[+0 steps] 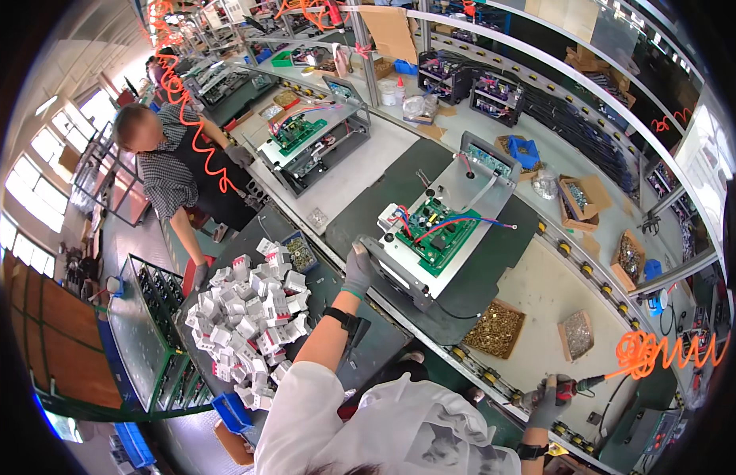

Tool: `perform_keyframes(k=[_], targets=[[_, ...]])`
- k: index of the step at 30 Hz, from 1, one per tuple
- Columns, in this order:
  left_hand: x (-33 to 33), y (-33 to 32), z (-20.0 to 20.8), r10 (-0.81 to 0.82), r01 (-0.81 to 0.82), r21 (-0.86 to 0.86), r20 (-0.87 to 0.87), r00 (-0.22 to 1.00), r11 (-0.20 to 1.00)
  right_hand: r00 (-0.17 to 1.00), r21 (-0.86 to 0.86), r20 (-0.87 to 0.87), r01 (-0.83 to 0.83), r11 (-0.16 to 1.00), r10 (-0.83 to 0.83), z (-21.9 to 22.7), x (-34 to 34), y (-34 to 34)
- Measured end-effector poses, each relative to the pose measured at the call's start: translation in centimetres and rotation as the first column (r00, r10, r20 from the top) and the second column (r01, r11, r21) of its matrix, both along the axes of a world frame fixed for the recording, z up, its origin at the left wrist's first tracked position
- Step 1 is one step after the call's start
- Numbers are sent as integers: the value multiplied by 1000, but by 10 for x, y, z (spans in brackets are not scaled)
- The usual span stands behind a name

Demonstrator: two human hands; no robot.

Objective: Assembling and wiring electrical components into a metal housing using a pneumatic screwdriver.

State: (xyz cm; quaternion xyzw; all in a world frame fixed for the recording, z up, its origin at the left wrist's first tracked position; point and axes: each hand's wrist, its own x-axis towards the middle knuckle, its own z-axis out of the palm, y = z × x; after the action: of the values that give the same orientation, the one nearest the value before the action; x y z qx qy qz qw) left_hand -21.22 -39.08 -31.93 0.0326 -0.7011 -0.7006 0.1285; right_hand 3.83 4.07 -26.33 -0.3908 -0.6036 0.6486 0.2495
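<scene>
My left hand (357,271), in a grey glove, grips the near left corner of a metal chassis (455,279). The chassis lies on a dark mat on the line, and a green circuit board (439,241) sits on its plate. Red and blue wires (463,219) run across that board, one ending in a ring terminal at the right. At the lower right, my gloved right hand (548,402) is closed around a red power screwdriver (567,389). An orange coiled hose (637,353) leads off from the tool. The screwdriver's tip is hard to make out.
White and grey plastic parts (249,317) are heaped on the side table at left. Screw boxes (495,328) stand right of the chassis, beside the roller rail (574,261). Farther left, a co-worker (186,158) stands by another chassis (312,150).
</scene>
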Motion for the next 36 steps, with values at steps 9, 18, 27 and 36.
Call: perform_keyframes(k=[9,18,27,36], targets=[[46,36,-1,-63,63,-82,-3,998,995,936,-49,-10,-351,935,351,44,-27,-63],[122,96,34,-539,576,-140,230,810,805,843,-18,68,-534,845,534,93,-32,-91],[101,187,26,-912,930,-16,191,363,367,917,253,226,-381,889,329,71,26,-44],[91,303,-41,-861,904,-388,382,335,179,949,186,314,-92,978,29,75,87,39]])
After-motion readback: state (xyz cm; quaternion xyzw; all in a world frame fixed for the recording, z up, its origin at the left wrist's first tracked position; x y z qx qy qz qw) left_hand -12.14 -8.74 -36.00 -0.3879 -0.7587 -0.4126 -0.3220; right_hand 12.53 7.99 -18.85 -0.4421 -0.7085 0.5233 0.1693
